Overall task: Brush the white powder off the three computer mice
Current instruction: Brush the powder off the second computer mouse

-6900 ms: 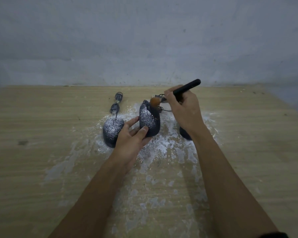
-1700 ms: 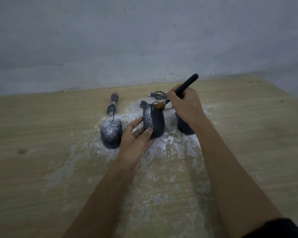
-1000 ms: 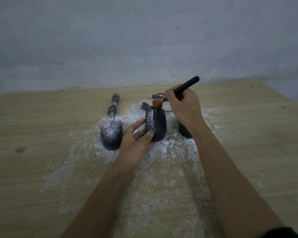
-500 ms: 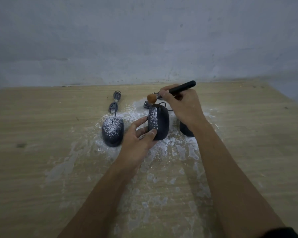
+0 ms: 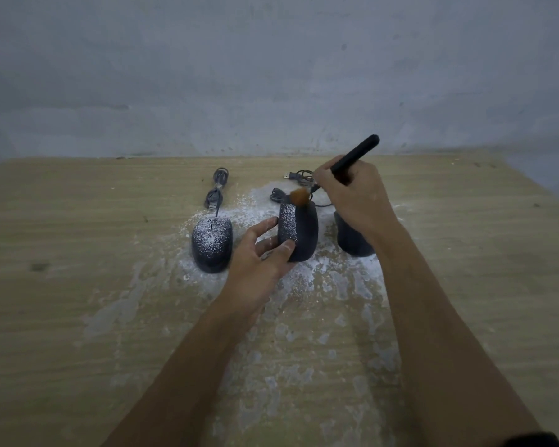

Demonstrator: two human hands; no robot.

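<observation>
Within the pinching left grip (image 5: 259,253) stood the middle mouse (image 5: 299,230) on edge; beyond it the right grip (image 5: 352,195) curled round the brush (image 5: 355,158), bristles (image 5: 299,196) touching that mouse's far end

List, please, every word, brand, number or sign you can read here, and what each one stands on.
No text is readable.
The left mouse: coated in powder, no legible marking.
The middle mouse and right mouse: plain dark where visible.
The brush handle: plain black.
The table and wall: no writing.
</observation>
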